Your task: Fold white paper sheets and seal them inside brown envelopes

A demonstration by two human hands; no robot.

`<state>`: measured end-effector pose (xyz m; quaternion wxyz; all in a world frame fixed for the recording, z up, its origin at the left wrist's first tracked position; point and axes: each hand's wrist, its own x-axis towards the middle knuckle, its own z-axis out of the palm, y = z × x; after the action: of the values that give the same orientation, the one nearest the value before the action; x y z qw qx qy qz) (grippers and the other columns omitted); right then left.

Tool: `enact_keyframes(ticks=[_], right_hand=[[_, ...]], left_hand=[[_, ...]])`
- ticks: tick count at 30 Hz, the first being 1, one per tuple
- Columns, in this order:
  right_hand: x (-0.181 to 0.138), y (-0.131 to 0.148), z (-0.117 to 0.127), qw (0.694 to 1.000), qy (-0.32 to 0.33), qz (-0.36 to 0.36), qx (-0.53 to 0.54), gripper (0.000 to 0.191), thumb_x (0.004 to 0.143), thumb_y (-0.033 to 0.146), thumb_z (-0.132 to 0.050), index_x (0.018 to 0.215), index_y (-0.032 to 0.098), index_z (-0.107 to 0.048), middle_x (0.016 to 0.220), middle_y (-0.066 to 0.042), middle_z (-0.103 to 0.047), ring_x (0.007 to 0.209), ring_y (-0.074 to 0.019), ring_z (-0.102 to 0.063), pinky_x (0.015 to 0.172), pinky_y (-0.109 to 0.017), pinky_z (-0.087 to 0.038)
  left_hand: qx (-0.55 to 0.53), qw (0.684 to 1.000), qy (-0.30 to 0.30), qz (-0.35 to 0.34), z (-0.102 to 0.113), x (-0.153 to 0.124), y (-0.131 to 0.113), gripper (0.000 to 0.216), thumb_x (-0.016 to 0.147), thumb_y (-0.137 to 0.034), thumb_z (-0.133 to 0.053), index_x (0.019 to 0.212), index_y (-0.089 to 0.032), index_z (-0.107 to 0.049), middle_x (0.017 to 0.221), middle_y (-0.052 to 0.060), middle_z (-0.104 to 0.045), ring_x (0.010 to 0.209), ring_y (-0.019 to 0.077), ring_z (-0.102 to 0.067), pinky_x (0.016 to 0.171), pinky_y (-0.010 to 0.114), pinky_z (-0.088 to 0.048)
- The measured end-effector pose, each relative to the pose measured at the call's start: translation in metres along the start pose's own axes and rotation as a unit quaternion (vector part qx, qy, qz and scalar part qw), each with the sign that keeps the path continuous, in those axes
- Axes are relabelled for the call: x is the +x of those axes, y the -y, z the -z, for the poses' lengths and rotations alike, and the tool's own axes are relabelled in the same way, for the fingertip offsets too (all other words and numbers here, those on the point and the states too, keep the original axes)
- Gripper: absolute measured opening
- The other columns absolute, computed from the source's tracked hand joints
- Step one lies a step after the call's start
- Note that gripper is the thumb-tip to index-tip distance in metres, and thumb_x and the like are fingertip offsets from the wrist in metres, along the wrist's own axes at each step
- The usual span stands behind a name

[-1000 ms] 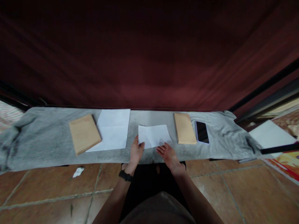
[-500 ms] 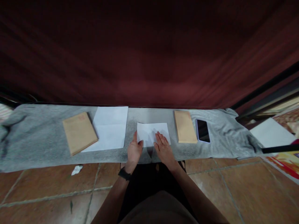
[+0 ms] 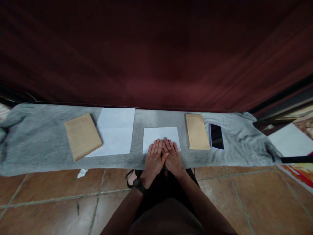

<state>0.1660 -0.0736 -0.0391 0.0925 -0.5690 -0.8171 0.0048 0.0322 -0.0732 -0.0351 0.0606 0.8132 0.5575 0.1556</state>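
A folded white sheet of paper (image 3: pixel 160 132) lies on the grey cloth right in front of me. Flat on its near half rests my left hand (image 3: pixel 154 160), fingers stretched forward. My right hand (image 3: pixel 173 158) lies flat beside it on the same paper, and the two hands touch at the thumbs and index fingers. The hands cover the paper's near edge. To the left are larger white sheets (image 3: pixel 117 133) with a crease across them, partly under a stack of brown envelopes (image 3: pixel 84 137). A narrower stack of brown envelopes (image 3: pixel 197 132) lies to the right.
A phone (image 3: pixel 216 136) with a dark screen lies right of the narrow stack. Grey cloth (image 3: pixel 44 137) covers the long narrow surface, and a dark red curtain (image 3: pixel 156 65) hangs behind it. A scrap of white paper (image 3: pixel 82 173) is on the tiled floor (image 3: pixel 117 209).
My left hand has left the paper's left edge and moved right onto its middle, flattening out next to my right hand. The paper's fold now lies flatter.
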Motion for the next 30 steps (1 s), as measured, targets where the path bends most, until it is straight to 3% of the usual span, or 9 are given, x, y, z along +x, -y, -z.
enact_keyframes(ticks=[14,24,27,30], right_hand=[[-0.016,-0.022,-0.009,0.990,-0.096,-0.102,0.004,0.060,0.107,0.040,-0.034,0.158,0.008,-0.028,0.159,-0.018,-0.037,0.147,-0.0289,-0.036,0.119,-0.050,-0.029],[-0.026,-0.028,-0.004,0.985,-0.094,-0.142,0.018,0.064,0.106,0.044,-0.035,0.157,0.006,-0.028,0.157,-0.022,-0.039,0.145,-0.0309,-0.038,0.119,-0.051,-0.029],[-0.028,-0.029,-0.001,0.985,-0.087,-0.147,0.023,0.062,0.106,0.040,-0.034,0.157,0.007,-0.028,0.157,-0.021,-0.040,0.147,-0.0301,-0.036,0.119,-0.052,-0.027],[-0.023,-0.029,0.003,0.987,-0.083,-0.133,0.038,0.057,0.106,0.034,-0.032,0.157,0.010,-0.030,0.159,-0.018,-0.038,0.148,-0.0295,-0.032,0.120,-0.055,-0.025]], left_hand=[[0.034,0.991,-0.066,0.109,0.007,-0.014,0.026,0.060,0.104,-0.036,-0.033,0.155,-0.004,-0.030,0.158,0.023,-0.036,0.151,0.0311,-0.028,0.121,0.052,-0.030],[0.018,0.985,-0.095,0.142,0.012,-0.019,0.028,0.062,0.102,-0.031,-0.035,0.157,-0.004,-0.025,0.159,0.025,-0.032,0.149,0.0339,-0.031,0.119,0.056,-0.032],[0.010,0.985,-0.104,0.136,0.014,-0.016,0.021,0.064,0.101,-0.029,-0.034,0.158,-0.005,-0.019,0.161,0.023,-0.028,0.151,0.0334,-0.026,0.121,0.058,-0.029],[0.008,0.995,-0.066,0.077,0.015,-0.008,0.009,0.061,0.102,-0.026,-0.033,0.159,-0.008,-0.020,0.163,0.017,-0.028,0.153,0.0278,-0.021,0.124,0.052,-0.024]])
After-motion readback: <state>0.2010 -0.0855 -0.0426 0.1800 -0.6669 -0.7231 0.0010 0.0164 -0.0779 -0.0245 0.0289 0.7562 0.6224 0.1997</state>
